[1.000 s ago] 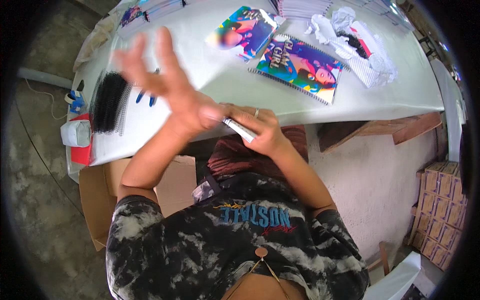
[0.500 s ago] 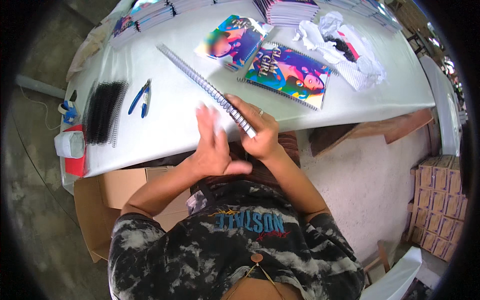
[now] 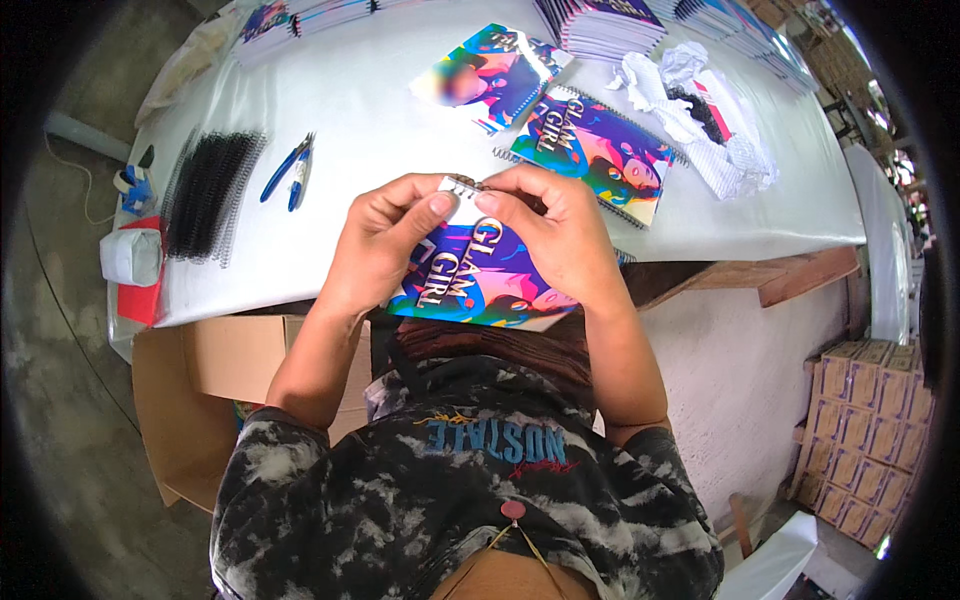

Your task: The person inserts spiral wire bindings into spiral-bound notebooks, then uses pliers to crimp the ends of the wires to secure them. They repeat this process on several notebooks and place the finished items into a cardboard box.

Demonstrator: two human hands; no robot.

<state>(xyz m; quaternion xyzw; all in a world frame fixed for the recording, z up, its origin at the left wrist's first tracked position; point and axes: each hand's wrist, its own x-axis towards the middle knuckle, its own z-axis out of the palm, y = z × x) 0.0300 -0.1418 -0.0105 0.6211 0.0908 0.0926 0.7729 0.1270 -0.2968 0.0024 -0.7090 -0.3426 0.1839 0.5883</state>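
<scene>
A spiral notebook with a bright purple, blue and pink cover leans toward me at the table's front edge. My left hand pinches its upper corner, thumb on the cover. Close beside it, my right hand grips the same bound edge, thumb and fingers closed around it. A short run of dark coil shows between the two thumbs; the rest of the binding is hidden by my fingers. Just beyond lie a matching spiral notebook and another notebook with similar cover art.
Left on the white table are blue-handled pliers, a pile of black spiral coils and a tape dispenser. Notebook stacks line the back, near crumpled paper. An open cardboard box sits below the table's left side.
The notebook has turned from edge-on to cover up and come down toward my lap. My left hand, open and apart before, now grips its bound edge beside my right.
</scene>
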